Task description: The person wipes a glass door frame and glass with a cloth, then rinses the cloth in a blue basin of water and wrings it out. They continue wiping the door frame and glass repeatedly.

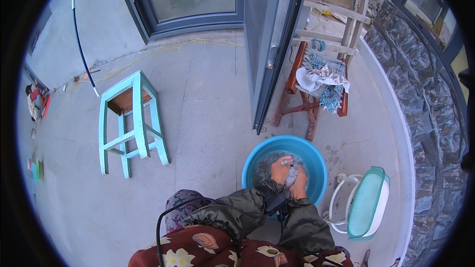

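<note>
A round blue plastic basin [248, 155] stands on the floor before me, with cloudy, sudsy water [265, 163] in it. Both hands are inside the basin, close together. Between them is a bunched, wet, pale grey cloth [291, 178]. My left hand [281, 170] closes around one end of it, with a bit showing at the fingers. My right hand [299, 183] grips the cloth from the other side. The palms are hidden. Dark sleeves cover both forearms.
Right of the basin lies a child's seat in white and green plastic [367, 204]. A folding stool [298, 68] holds cloths [326, 70]. An open door [272, 44] reaches near the basin. A turquoise wooden stool [139, 118] is at left. A person [34, 100] crouches at far left.
</note>
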Motion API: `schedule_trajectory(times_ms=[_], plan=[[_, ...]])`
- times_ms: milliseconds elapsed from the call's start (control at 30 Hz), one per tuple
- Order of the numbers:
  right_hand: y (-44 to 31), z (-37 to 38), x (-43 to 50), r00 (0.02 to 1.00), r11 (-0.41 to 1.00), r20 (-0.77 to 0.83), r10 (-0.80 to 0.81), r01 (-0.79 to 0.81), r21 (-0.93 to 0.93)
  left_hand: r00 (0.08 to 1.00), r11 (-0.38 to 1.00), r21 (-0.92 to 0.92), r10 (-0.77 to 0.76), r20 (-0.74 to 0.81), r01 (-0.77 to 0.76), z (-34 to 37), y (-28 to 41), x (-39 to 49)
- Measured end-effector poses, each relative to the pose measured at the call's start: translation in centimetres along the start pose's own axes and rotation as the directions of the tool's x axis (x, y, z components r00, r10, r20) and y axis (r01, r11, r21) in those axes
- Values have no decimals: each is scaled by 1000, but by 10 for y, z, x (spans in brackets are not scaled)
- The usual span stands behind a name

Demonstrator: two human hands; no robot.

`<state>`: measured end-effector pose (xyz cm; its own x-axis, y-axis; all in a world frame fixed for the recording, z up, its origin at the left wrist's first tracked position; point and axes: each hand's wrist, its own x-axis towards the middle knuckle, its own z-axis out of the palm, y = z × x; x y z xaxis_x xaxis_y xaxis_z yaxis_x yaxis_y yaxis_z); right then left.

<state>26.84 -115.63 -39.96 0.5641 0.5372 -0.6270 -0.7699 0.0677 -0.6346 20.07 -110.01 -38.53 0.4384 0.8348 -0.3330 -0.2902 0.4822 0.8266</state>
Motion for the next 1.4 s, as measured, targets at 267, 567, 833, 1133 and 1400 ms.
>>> schedule_trajectory(times_ms=[267,567,833,1133,1400], plan=[[-20,-24,2,972,991,195,129,-134,10,721,234,684,293,628,-691,9,39,-30],[-4,3,-5,928,984,337,-161,177,-17,872,452,747,292,394,-489,11,61,-22],[-17,62,-65,980,926,-67,-186,152,-345,934,770,537,339,112,-344,17,61,-23],[-31,48,-64,981,987,193,-20,-12,163,753,336,723,536,381,-604,28,79,-40],[-27,59,-64,983,930,6,-182,174,-323,941,624,709,278,191,-328,28,88,-29]])
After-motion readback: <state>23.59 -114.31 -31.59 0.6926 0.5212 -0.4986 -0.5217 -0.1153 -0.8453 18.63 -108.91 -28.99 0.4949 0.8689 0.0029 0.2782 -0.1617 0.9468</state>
